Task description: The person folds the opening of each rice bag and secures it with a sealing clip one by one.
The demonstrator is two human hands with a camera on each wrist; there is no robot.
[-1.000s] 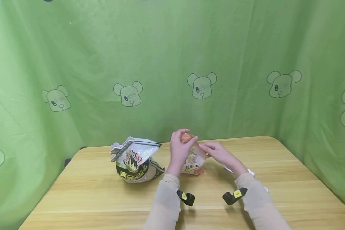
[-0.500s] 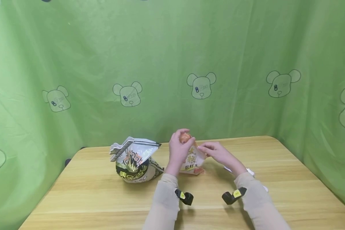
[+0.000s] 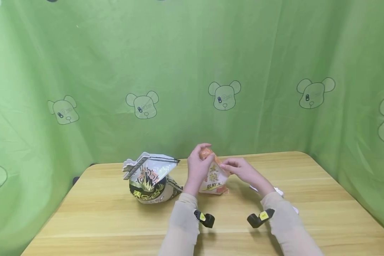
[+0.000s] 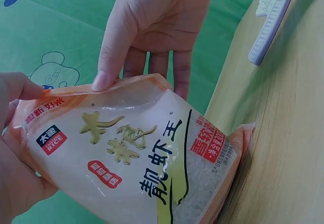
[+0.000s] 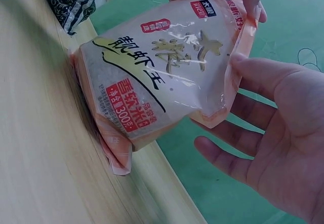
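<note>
A white and orange bag of rice (image 3: 215, 183) stands on the table, its bottom resting on the wood. My left hand (image 3: 199, 169) grips its orange top corner, thumb in front and fingers behind, as the left wrist view shows from the side. With the thumb (image 4: 103, 79) on the front and fingers behind, my right hand (image 5: 291, 127) pinches the folded top edge on the other side. In the right wrist view the remaining right fingers spread loosely behind the bag (image 5: 162, 67). Its top edge appears folded over between the two hands.
Left of the hands sits a black and white bag (image 3: 153, 185) with a white clip (image 3: 136, 165) across its top. Another white clip (image 4: 273, 24) lies on the table (image 3: 115, 224), partly hidden by my right forearm in the head view. A green curtain (image 3: 185, 71) hangs behind.
My left hand has shifted slightly left, and its thumb has moved left along the bag's top. The right hand keeps its pinch almost in place. The other bag has not moved.
</note>
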